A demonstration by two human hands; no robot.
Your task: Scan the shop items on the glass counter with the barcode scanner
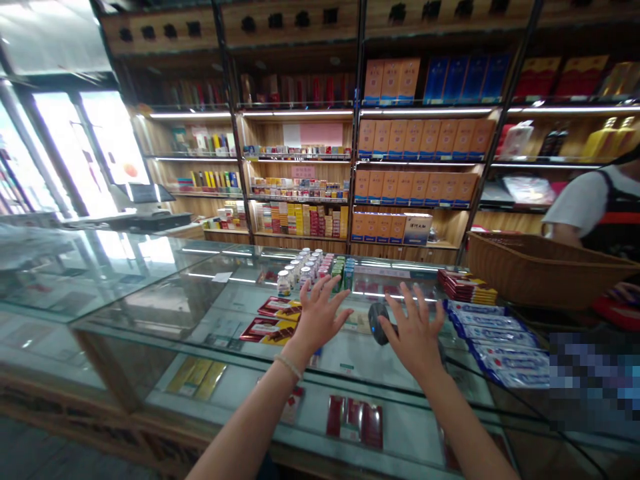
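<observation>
Fingers spread, my left hand [320, 319] hovers over a glass display counter [220, 360] and holds nothing. Red-and-yellow chocolate bar packets [267, 330] lie just to its left. Behind it stand several small white-capped bottles [295, 272] in rows, with pink, green and blue ones beside them. My right hand [414, 328] is also open, palm down, fingers apart. A dark handheld device like a barcode scanner [379, 324] sits by its thumb, partly hidden; I cannot tell whether they touch. Blue-and-white packets [500, 340] lie to the right of that hand.
A brown woven basket [545, 270] stands at the right beside a person in a white sleeve [575, 200]. Stacked red-and-yellow packets [465, 287] lie near it. A dark cable [500, 387] crosses the counter. Shelves of orange boxes [417, 188] line the back wall.
</observation>
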